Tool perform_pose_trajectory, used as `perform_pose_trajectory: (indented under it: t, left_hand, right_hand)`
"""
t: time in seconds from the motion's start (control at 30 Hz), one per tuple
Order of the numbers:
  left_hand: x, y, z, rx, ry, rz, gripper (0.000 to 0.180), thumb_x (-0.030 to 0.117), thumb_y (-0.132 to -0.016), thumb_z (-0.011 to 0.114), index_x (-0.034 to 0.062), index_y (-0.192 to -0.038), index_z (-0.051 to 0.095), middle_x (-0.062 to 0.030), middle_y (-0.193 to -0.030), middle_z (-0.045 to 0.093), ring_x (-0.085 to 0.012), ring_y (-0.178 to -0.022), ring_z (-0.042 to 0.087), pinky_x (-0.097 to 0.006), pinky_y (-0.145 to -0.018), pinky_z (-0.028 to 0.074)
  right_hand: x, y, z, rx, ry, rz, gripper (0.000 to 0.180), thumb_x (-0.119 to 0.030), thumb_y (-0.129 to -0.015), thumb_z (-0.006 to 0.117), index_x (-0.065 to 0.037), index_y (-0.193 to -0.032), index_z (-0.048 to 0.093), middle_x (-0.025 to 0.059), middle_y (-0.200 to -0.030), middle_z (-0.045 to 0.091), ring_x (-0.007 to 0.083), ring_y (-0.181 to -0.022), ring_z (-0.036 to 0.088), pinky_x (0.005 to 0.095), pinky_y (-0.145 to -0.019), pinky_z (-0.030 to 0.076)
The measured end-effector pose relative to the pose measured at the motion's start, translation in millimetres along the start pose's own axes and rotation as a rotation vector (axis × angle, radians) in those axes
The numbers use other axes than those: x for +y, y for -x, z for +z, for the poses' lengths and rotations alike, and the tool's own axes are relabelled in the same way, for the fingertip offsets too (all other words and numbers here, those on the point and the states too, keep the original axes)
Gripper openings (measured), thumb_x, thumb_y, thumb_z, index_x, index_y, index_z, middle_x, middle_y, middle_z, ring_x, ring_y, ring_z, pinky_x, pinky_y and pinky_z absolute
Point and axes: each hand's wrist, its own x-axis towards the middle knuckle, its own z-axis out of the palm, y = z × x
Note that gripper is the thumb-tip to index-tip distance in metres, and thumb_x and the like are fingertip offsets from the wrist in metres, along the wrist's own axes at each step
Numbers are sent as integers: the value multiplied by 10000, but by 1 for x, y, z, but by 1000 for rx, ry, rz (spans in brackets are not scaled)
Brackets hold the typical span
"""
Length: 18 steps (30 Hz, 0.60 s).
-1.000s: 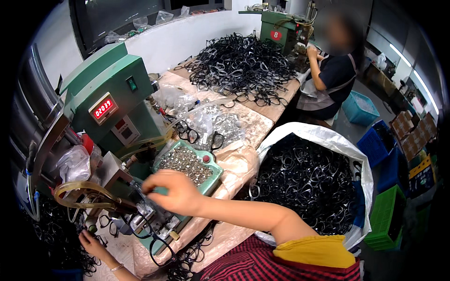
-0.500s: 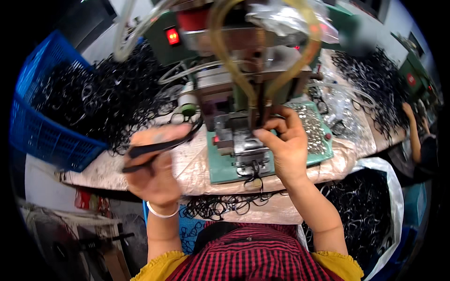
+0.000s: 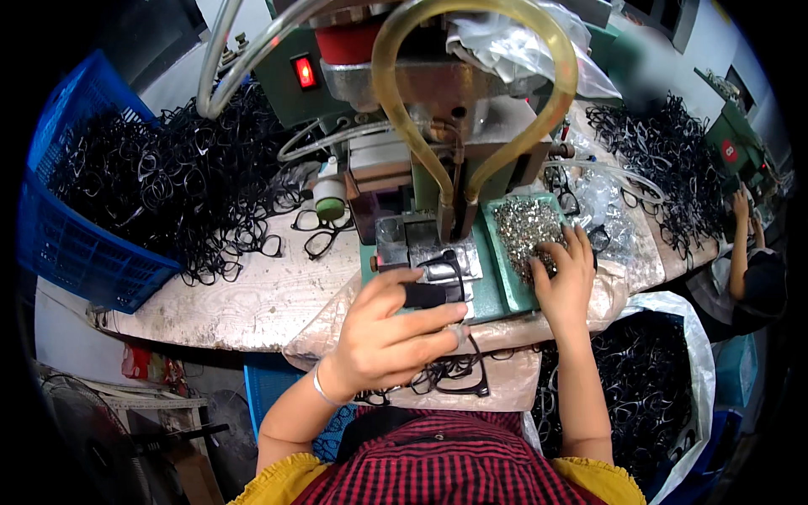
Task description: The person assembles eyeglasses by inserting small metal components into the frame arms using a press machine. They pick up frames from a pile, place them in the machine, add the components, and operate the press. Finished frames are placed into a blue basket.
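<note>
My left hand [image 3: 389, 337] is closed around a black eyeglass frame [image 3: 427, 296] and holds it against the metal fixture [image 3: 421, 252] at the base of the green press machine [image 3: 429, 109]. My right hand [image 3: 564, 273] rests with fingers spread in a green tray [image 3: 498, 261] filled with small shiny metal parts [image 3: 523, 229]. It touches the parts; whether it has picked one up is hidden. More black frames [image 3: 454, 374] lie at the bench's near edge by my chest.
A blue crate [image 3: 76, 252] heaped with black eyeglass frames [image 3: 168, 185] stands at left. A white sack [image 3: 673, 370] of frames sits at right. Yellowish hoses [image 3: 547, 118] arch over the press. Another person [image 3: 749, 278] works at far right beside another frame pile [image 3: 665, 160].
My left hand has brought the black frame from the left onto the press fixture. My right hand has left the fixture and moved right into the tray of metal parts.
</note>
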Motion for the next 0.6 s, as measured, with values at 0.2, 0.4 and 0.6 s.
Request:
perform_pose_trajectory:
  t: [0.2,0.4,0.6]
  left_hand:
    - [5,-1,-2,-46,51,-78,179,124,-706,750,119,-884,726,-20,-1032,723,-178,-560,421,-461,-858,523]
    - [7,-7,-4,-57,73,-106,201,103,-676,743,108,-877,730,-22,-1044,721,-182,-561,440,-455,-895,511]
    - [20,23,0,-41,-11,-152,298,143,-719,762,97,-1006,696,-71,-1132,693,-285,-874,655,-460,-920,502]
  right_hand:
    - [12,-25,6,42,-493,204,129,-116,-750,733,-35,-839,688,137,-999,677,316,-1044,601,391,-909,452]
    - [-7,-29,29,54,-317,-92,86,-117,-733,718,-92,-806,679,78,-881,616,288,-895,579,393,-774,455]
    - [-20,-47,53,-131,-54,-339,216,-67,-694,696,-92,-901,642,90,-951,612,310,-952,576,425,-747,453]
